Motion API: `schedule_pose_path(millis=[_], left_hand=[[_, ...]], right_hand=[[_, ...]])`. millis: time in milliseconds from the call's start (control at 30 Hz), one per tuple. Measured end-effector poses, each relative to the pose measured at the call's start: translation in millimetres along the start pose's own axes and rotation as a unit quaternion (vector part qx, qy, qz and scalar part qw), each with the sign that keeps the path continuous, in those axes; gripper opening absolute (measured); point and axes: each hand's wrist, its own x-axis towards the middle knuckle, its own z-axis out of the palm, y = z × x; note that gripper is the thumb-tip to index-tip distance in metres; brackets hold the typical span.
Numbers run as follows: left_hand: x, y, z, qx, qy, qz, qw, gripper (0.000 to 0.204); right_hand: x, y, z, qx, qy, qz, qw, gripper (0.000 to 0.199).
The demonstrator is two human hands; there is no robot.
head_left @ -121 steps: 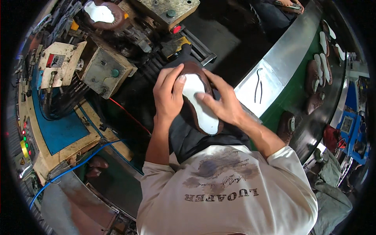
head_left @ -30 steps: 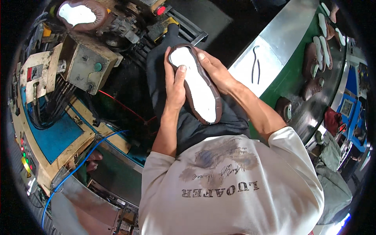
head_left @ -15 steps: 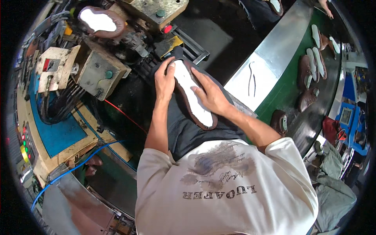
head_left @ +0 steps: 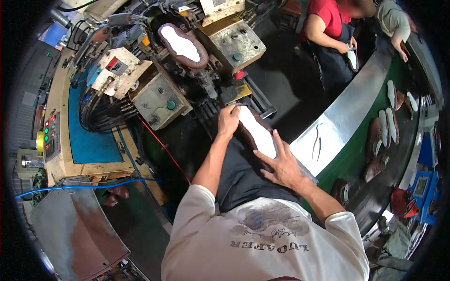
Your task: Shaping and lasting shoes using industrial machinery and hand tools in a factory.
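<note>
Here we are at the lap, and the brown shoe (head_left: 258, 131) lies over it, white sole up, one end pointing far. The left hand (head_left: 228, 121) grips the far end, thumb over the sole's edge; the right hand (head_left: 283, 166) spans the near end, thumb to one side and fingers spread to the other, grasping it.

Now to what holds what! Brown leather wraps this shoe's form, its edge drawn in around the white sole. Far left, the machine's clamp area carries a second shoe (head_left: 183, 47), also sole up, between two grimy control boxes (head_left: 161, 100). Down near left, a dark recess shelters some brown shoes (head_left: 119, 192); beside it sits a grey metal casing (head_left: 84, 225), its inside hidden from us.

Over to the right: a bright metal ledge (head_left: 347, 103) bears a slim dark tool (head_left: 317, 143), and beyond it the green belt (head_left: 349, 145) runs beside a scatter of shoes (head_left: 388, 126), several sole up. Farther right stands a blue frame (head_left: 424, 189), contents too small to tell, a red item (head_left: 401, 201) just beside it.
</note>
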Motion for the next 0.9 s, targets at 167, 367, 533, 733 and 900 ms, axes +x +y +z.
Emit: schedule_pose_path(millis=[167, 367, 533, 733, 900], left_hand=[[-21.2, -9.0, 15.5, 0.031, 0.111, 0.077, 0.990, 0.029], [-11.9, -4.3, -24.4, -0.043, -0.053, 0.080, 0.994, 0.040], [118.8, 39.1, -150.1, -0.175, 0.325, 0.088, 0.925, 0.043], [230.6, 97.7, -194.5, -0.456, 0.083, -0.123, 0.878, 0.043], [125.8, 101.3, -228.8, -0.428, 0.063, -0.051, 0.900, 0.065]], right_hand=[[0.8, -1.3, 16.3, -0.002, 0.002, -0.011, 1.000, 0.076], [6.9, 20.5, 1.5, 0.117, 0.004, 0.001, 0.993, 0.060], [54.8, 36.2, -55.7, 0.059, 0.062, -0.008, 0.996, 0.066], [183.0, 32.6, -124.9, -0.024, 0.122, -0.074, 0.989, 0.068], [312.0, 2.2, -131.9, 0.010, 0.112, -0.129, 0.985, 0.072]])
